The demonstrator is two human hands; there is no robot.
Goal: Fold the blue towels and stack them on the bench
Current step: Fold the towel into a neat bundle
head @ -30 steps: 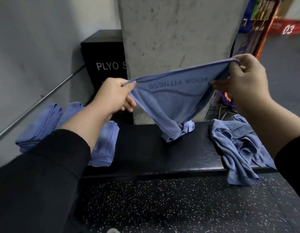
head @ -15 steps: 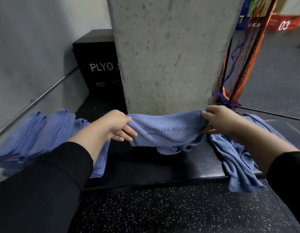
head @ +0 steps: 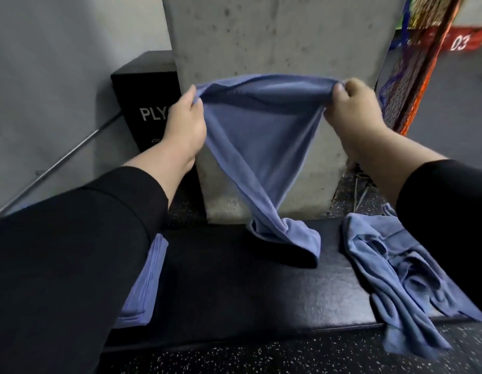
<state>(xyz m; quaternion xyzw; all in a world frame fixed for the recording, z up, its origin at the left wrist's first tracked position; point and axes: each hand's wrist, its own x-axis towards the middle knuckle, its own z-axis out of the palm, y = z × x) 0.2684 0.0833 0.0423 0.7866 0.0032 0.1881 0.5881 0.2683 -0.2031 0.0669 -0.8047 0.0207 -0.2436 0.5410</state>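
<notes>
Blue towel [head: 261, 136] hangs stretched between the two hands, raised in front of a concrete pillar [head: 275, 44] and above the black padded surface [head: 234, 287]. The left hand [head: 184, 128] pinches one top corner, fingers curled round the cloth, and the right hand [head: 353, 112] pinches the other in the same way, so the top edge runs side to side at about level height, slightly bunched. Both hands look equally near the cloth; neither leads. From that edge the cloth narrows into a twisted tail whose crumpled end rests on the surface, just below and between the hands. I judge that the twist must shake out before a clean fold is possible, so the lower corners need to hang free or be spread flat. The fabric is plain, soft and limp.

To the right lies a heap of unfolded towels [head: 396, 279], partly draped over the front edge. To the left, partly hidden by the black sleeve [head: 72, 265], sits a stack of folded towels [head: 145, 287]. A black box [head: 145, 90] stands behind.
</notes>
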